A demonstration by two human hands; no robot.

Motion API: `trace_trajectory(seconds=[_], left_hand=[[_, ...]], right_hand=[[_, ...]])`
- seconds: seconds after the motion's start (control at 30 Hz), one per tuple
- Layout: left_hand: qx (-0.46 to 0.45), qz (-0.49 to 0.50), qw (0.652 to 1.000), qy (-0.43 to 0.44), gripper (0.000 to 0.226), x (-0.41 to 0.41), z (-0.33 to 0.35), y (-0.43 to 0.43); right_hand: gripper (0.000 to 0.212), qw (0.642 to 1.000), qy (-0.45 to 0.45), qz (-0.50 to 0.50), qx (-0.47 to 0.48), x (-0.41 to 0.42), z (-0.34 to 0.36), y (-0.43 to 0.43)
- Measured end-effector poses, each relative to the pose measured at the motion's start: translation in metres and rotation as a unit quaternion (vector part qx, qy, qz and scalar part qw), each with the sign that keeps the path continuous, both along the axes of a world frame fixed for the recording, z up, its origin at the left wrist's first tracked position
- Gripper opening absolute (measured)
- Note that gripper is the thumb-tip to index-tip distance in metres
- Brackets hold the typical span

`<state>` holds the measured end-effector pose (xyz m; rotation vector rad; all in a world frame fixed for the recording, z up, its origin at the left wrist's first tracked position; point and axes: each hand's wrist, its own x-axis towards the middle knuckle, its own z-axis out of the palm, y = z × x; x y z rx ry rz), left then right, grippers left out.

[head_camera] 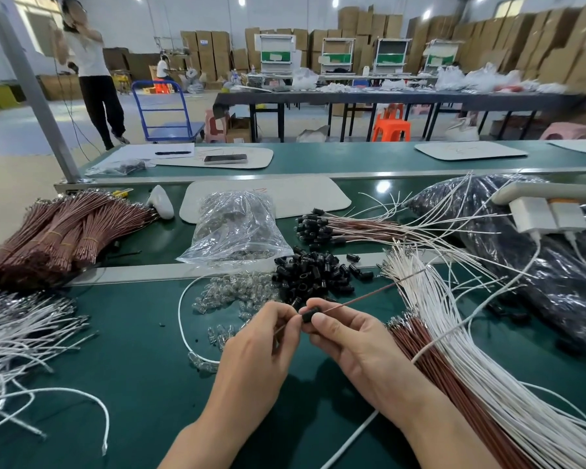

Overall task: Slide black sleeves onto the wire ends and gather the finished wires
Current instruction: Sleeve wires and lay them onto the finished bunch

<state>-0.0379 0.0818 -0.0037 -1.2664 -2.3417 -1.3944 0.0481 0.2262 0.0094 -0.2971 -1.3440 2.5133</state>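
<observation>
My right hand [349, 340] pinches a black sleeve [310, 314] between thumb and fingers. A thin brown wire [362, 299] runs through that sleeve, up to the right. My left hand [261, 343] pinches the wire's near end just left of the sleeve. A loose pile of black sleeves [313, 274] lies right behind my hands. Finished brown wires with sleeves on them [339, 228] lie on the belt beyond. A fan of bare white and brown wires [454, 350] spreads under my right wrist.
Small clear bulbs [237, 292] lie scattered left of the sleeve pile, behind them a clear plastic bag [237, 228]. Banded brown wire bundles [58, 235] sit far left, loose white wires [24, 333] near left. A black bag [538, 265] and chargers [548, 214] are at right.
</observation>
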Motion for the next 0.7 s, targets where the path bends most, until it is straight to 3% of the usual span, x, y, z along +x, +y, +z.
trace_trajectory(seconds=[0.2, 0.37, 0.7], left_hand=[[0.031, -0.010, 0.999, -0.015, 0.013, -0.0011, 0.0006, -0.0010], [0.028, -0.008, 1.000, -0.007, 0.012, -0.0007, 0.0005, -0.0008], [0.040, -0.029, 0.999, -0.017, 0.010, -0.0014, -0.0004, -0.0002]], right_hand=[[0.032, 1.000, 0.006, 0.000, 0.003, -0.0002, -0.0021, 0.0014], [0.049, 1.000, 0.021, 0.005, -0.006, 0.0015, -0.0017, 0.0056], [0.034, 0.999, -0.003, -0.015, 0.032, 0.0021, -0.0010, 0.0032]])
